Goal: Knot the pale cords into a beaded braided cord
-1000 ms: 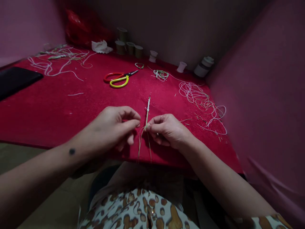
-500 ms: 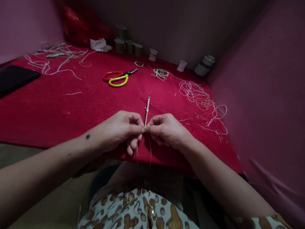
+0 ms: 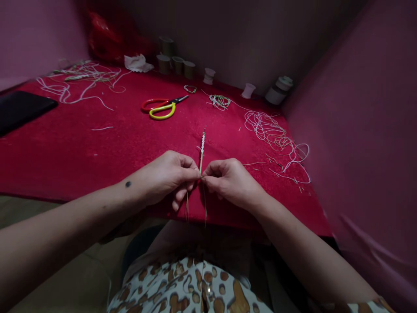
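Observation:
A narrow braided cord (image 3: pixel 203 142), white and knotted at its far half and pale green nearer me, runs straight away from my fingertips over the red cloth. At its near end, my left hand (image 3: pixel 174 176) is closed, thumb and index finger pinching the cord. My right hand (image 3: pixel 228 178) pinches right beside it, closed on a thin strand at the same spot. Loose thread ends (image 3: pixel 187 206) dangle below both hands over the table's front edge. The knot between the fingertips is mostly hidden.
Scissors (image 3: pixel 163 108) with red and yellow handles lie beyond my left hand. Tangled pale threads (image 3: pixel 263 126) spread at right, more (image 3: pixel 87 78) at far left. A black phone-like slab (image 3: pixel 26 111) rests at the left edge. Spools (image 3: pixel 209 76) and a white bottle (image 3: pixel 278 90) line the back.
My left fingertips have shifted slightly right, now covering the cord's near end. My right fingers have moved a little, their pinch slightly lower. The braided cord stays in place.

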Tool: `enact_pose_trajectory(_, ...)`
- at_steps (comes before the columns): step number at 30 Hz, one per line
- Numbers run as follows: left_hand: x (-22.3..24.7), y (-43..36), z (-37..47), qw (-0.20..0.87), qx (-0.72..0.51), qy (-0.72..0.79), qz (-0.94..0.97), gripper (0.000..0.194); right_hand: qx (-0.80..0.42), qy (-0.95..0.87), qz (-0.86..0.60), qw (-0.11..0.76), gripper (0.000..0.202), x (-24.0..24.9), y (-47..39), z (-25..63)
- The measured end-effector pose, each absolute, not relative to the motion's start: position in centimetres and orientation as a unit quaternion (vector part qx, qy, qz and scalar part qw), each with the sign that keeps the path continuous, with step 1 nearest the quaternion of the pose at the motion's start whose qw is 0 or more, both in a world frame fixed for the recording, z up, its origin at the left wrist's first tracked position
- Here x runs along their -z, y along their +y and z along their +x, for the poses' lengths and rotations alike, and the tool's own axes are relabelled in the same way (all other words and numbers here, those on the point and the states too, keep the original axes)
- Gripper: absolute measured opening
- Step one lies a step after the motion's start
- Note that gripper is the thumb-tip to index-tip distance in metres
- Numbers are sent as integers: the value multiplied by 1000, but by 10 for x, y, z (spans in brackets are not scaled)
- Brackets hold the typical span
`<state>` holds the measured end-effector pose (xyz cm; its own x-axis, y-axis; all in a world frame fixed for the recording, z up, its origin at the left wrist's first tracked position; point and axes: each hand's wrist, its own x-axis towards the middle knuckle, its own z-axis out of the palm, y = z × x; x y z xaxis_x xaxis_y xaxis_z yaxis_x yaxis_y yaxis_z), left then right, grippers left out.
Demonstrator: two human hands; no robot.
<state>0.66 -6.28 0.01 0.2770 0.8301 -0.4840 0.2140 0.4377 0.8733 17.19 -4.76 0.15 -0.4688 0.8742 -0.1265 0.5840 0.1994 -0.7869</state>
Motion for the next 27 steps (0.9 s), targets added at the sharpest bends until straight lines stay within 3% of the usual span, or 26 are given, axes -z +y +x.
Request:
enact_pose_trajectory(4,0,-63,6,648,-246,549,467,20,-306,-789,-491,207,15,-7,-70,175)
enact_pose_trajectory(10,-2,-62,10,692,-269,509,436,16,-249,-841,-439,195,14,0,-118,170)
enact_pose_trajectory(14,-3,-64,14,717,-281,507,387,15,-179,-890,-405,106,10,-4,-137,167)
enact_pose_trajectory(17,-2,-66,15,720,-288,509,374,14,-244,-920,-307,-6,4,-23,-142,170)
enact_pose_trajectory(19,-1,-67,14,721,-286,504,380,15,-308,-927,-211,-31,15,-35,-139,174)
enact_pose_trajectory(21,1,-68,13,722,-282,501,386,15,-333,-915,-225,36,20,-40,-130,179)
enact_pose_trajectory(25,1,-69,12,723,-284,491,394,15,-344,-755,-474,295,10,-28,-97,183)
enact_pose_trajectory(27,1,-69,13,721,-282,489,403,15,-525,-628,-506,272,13,-18,-81,181)
